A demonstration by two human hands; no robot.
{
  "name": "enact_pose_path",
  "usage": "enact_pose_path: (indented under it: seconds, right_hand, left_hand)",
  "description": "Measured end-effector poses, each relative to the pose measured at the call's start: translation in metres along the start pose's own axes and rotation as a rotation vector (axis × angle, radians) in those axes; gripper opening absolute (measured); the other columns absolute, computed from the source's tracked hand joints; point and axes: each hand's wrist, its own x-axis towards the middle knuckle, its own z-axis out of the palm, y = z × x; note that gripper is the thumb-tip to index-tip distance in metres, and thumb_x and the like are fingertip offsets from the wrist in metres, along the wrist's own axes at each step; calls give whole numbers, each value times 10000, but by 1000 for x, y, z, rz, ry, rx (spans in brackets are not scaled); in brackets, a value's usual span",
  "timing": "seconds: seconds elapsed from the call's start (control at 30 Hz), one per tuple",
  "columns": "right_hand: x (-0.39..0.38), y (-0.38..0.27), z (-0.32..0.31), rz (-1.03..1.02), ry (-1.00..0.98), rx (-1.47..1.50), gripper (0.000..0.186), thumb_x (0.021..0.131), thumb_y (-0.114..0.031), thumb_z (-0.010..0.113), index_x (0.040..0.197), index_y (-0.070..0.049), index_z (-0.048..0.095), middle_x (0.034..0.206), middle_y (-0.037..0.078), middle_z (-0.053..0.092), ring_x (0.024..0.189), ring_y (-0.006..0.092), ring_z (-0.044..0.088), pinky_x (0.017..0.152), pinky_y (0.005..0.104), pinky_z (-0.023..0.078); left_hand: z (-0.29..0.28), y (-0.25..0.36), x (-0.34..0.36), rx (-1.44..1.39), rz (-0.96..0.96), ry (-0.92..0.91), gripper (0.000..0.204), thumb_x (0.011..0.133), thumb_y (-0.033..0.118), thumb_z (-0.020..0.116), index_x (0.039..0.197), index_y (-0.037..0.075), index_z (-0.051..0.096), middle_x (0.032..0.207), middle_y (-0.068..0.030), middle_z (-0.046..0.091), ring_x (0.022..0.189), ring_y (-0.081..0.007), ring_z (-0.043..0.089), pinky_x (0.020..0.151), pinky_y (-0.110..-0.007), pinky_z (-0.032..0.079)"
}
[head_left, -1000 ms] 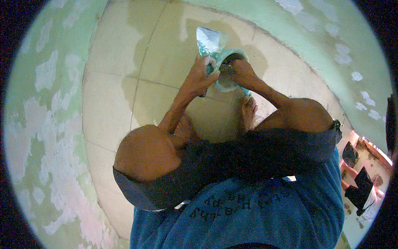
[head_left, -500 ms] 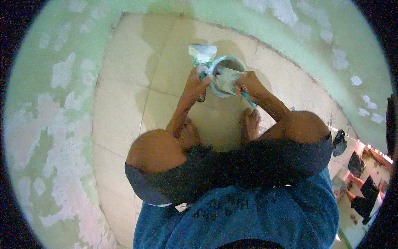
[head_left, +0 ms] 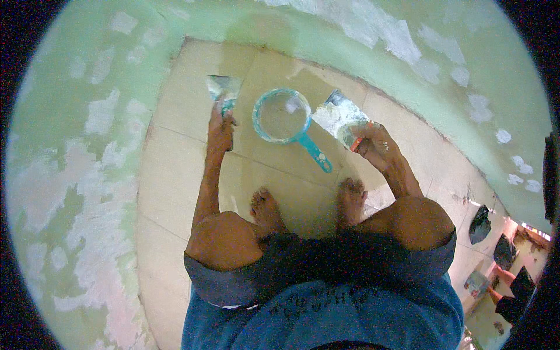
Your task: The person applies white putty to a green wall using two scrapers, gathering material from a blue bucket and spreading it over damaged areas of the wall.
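Note:
My left hand (head_left: 219,129) is closed around a wide putty knife (head_left: 222,87), its blade pointing away from me. In my right hand (head_left: 376,147) is a second putty knife (head_left: 340,114) with an orange-red part near the grip, and whitish putty covers much of its broad blade. Between the two tools, a round turquoise dipper (head_left: 315,154) stands on the floor, its handle slanting toward my right foot. Pale smears mark its rim, and greyish contents show inside. Neither blade touches the dipper.
My bare feet (head_left: 265,207) rest on cream floor tiles (head_left: 175,186). Green walls with pale patches (head_left: 87,221) curve around the left and far sides. A black bag (head_left: 480,224) lies at the right. Beyond it, part of another person (head_left: 513,300) shows.
My hands have moved apart from the dipper, left hand leftward and right hand rightward. The right putty knife has come out from over the dipper, which now sits farther left and its handle shows fully.

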Motion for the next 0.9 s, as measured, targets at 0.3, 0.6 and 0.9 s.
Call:
enact_pose_path:
  seconds: [0.3, 0.6, 0.9]
  right_hand:
    - [-8, -122, 36, -233, 238, 404, 345, 768, 65, 577, 1101, 0, 515, 974, 84, 616, 898, 214, 614, 801, 348, 508]
    - [-2, -172, 18, -1089, -104, -528, 430, 610, 150, 460, 963, -82, 543, 1088, 146, 625, 1081, 375, 547, 962, 504, 381]
    - [14, -124, 24, -1168, 74, -676, 238, 927, -294, 340, 992, -145, 513, 1270, 100, 521, 1221, 329, 438, 1054, 506, 261]
  left_hand:
    - [-38, 110, -47, -453, -175, -342, 431, 856, 153, 524, 1237, -1, 394, 880, -101, 597, 652, -149, 573, 590, -277, 470]
    - [-25, 191, -47, -590, -350, -646, 390, 862, 307, 561, 1142, 42, 501, 842, -45, 604, 638, -121, 568, 526, -264, 475]
    - [-16, 194, -62, -503, -203, -554, 444, 867, 308, 564, 1208, 45, 456, 837, -37, 593, 632, -107, 563, 527, -254, 474]
